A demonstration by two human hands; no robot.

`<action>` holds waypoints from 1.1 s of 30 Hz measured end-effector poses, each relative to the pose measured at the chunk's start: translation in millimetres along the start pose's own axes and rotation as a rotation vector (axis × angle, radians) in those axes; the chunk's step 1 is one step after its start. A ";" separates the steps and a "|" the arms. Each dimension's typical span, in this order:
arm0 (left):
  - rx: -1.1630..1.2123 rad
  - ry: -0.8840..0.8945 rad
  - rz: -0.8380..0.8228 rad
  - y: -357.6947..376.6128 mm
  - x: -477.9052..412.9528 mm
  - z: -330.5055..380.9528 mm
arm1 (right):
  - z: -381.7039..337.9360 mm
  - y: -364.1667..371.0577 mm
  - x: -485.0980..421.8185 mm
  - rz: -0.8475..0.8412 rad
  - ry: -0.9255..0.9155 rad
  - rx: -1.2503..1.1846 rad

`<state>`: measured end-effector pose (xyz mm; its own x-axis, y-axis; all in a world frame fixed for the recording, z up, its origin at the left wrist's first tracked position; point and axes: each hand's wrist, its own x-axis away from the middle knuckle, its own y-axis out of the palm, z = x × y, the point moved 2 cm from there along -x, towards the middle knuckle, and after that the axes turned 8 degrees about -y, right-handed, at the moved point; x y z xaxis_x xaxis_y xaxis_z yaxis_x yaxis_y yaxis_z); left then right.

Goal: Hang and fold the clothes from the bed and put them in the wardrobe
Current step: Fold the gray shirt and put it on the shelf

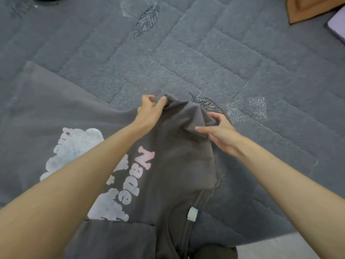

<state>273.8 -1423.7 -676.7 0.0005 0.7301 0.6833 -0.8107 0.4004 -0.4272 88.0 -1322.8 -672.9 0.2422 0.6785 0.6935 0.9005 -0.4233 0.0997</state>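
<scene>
Both your arms reach out over the bed (pixel 205 58): your left hand (pixel 149 113) pinches the sweatshirt (pixel 179 165) fold, your right hand (pixel 220 133) grips its bunched edge.

both hands, left hand (pixel 149 113) and right hand (pixel 221 131), pinch a grey hoodie (pixel 177 165) (printed lettering) on the quilt (pixel 186 62).

A dark grey hoodie (pixel 177 174) with white and pink lettering lies spread on the bed, its sleeve bunched up.
</scene>
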 end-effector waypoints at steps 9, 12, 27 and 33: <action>-0.283 -0.016 0.073 20.8 -29.8 10.3 | -15.7 5.2 -14.5 0.217 -0.239 0.201; -0.122 0.083 0.129 19.0 -35.2 22.3 | -31.1 8.0 -16.7 0.223 -0.335 0.228; -0.362 -0.179 0.217 31.4 -37.5 31.4 | -16.2 -2.1 -53.0 0.252 0.005 0.392; -0.219 0.070 0.263 34.3 -34.7 37.7 | -31.4 -2.4 -62.9 0.186 -0.145 0.294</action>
<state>223.9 -1456.2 -692.7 -0.1451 0.8572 0.4942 -0.6433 0.2978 -0.7053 59.3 -1383.3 -694.3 0.4411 0.6930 0.5703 0.8963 -0.3715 -0.2419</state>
